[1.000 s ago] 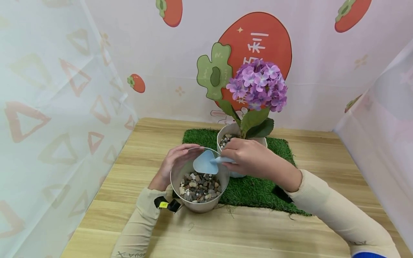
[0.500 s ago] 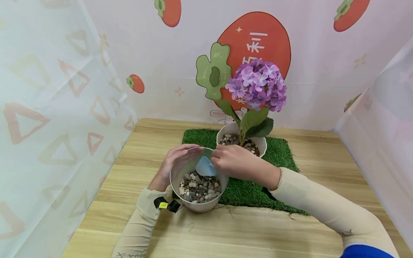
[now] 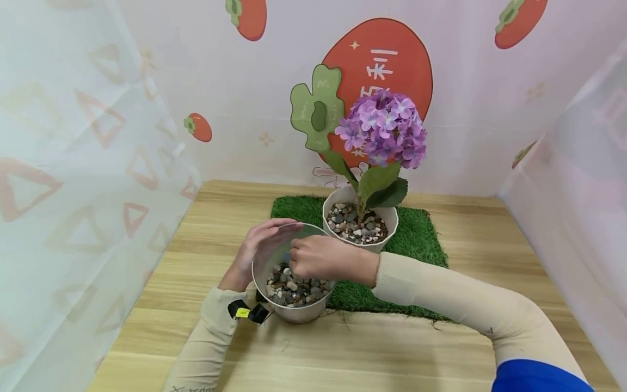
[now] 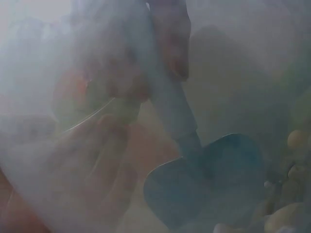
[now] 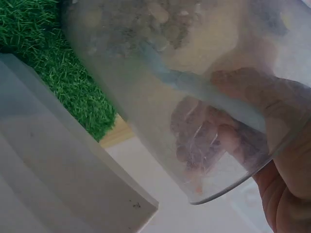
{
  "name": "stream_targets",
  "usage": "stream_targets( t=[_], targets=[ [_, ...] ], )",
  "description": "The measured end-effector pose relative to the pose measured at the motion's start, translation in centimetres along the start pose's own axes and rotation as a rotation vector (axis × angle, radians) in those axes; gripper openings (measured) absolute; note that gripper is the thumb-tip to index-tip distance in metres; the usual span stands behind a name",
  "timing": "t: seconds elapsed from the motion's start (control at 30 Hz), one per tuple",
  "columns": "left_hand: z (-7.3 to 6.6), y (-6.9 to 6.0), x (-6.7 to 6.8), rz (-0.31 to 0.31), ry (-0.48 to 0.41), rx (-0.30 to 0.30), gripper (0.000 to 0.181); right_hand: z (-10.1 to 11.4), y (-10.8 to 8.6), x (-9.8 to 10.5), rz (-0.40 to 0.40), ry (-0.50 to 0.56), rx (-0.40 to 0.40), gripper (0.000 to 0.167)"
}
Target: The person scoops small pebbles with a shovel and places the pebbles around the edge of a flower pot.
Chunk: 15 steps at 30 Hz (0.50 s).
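Observation:
My left hand (image 3: pixel 247 250) curves round the left and far side of a translucent plastic bucket (image 3: pixel 299 314) and holds it. Inside the bucket lie grey, tan and white pebbles (image 3: pixel 289 296). My right hand (image 3: pixel 323 260) reaches over the bucket's right rim and grips the handle of a small light-blue trowel (image 4: pixel 209 189). In the head view that hand covers most of the tool. The trowel handle (image 5: pixel 214 97) shows blurred through the bucket's wall in the right wrist view; its blade points down towards the stones.
Behind the bucket stands a white pot (image 3: pixel 374 246) with pebbles and dark soil, bearing a purple hydrangea (image 3: pixel 384 130) with green leaves. Artificial turf (image 3: pixel 421 239) lies under the pot on the wooden table (image 3: pixel 352 348). Printed cloth walls (image 3: pixel 455 152) enclose the back and sides.
My right hand has moved left and inward with the trowel, from beside the pot to inside the bucket, uncovering the pot's pebbles. The left hand stays on the bucket.

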<state>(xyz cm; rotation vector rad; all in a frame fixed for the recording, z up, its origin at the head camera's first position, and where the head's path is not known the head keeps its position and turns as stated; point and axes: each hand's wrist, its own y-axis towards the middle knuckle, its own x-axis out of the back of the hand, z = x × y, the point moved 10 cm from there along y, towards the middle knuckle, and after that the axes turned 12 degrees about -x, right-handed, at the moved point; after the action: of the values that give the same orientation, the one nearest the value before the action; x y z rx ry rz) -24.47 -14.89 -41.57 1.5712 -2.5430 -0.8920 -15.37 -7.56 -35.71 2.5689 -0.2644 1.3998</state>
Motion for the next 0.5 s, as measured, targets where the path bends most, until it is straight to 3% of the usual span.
stream_targets(
  t=[0.13,0.27,0.37,0.5],
  targets=[
    [0.0,-0.1,0.0,-0.001,0.007,-0.003,0.042,0.4,-0.1,-0.2,0.047,0.066,0.053,0.017],
    [0.0,0.0,-0.1,-0.011,0.011,-0.014,0.040,0.6,-0.5,0.2,0.042,0.158,0.099,0.013],
    [-0.2,0.1,0.0,-0.020,0.011,-0.028,0.039,0.1,-0.6,0.2,0.061,0.266,0.081,0.012],
    [-0.6,0.2,0.1,-0.035,0.011,-0.045,0.039,-1.0,-0.5,-0.3,0.149,0.470,0.033,0.012]
  ],
)
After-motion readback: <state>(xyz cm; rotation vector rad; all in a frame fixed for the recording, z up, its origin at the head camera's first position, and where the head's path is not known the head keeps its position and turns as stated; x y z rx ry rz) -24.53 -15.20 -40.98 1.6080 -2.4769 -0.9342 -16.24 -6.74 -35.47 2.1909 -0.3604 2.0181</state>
